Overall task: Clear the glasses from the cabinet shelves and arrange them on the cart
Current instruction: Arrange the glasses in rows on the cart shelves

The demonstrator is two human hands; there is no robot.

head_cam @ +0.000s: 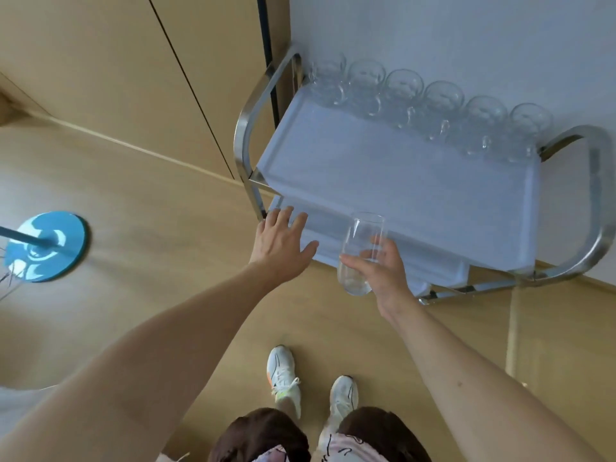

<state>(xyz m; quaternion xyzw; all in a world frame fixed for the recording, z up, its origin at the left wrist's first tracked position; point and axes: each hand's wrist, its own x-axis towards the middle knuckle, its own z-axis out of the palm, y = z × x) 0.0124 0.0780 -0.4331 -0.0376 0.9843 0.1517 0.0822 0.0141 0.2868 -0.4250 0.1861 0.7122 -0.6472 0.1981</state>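
Right hand (383,271) grasping glass (361,253) at frame centre, before cart (400,181); left hand (283,245) released, fingers spread, just left.

You are wearing no sleeves that show: both forearms are showing bare from the lower corners of the view up to the wrists. Your left hand (281,243) and right hand (383,271) are wearing no gloves, rings, watch or bands. Lower down, you are wearing dark brown shorts (263,435) over both thighs, with a pale pink, dark-lined fabric (346,448) peeking out at their lower edge. On your feet you are wearing white lace-up trainers: the left shoe (283,375) is showing an orange patch on its outer side and yellow-green touches near the white laces, and the right shoe (343,396) is showing dark curved lines along its side.
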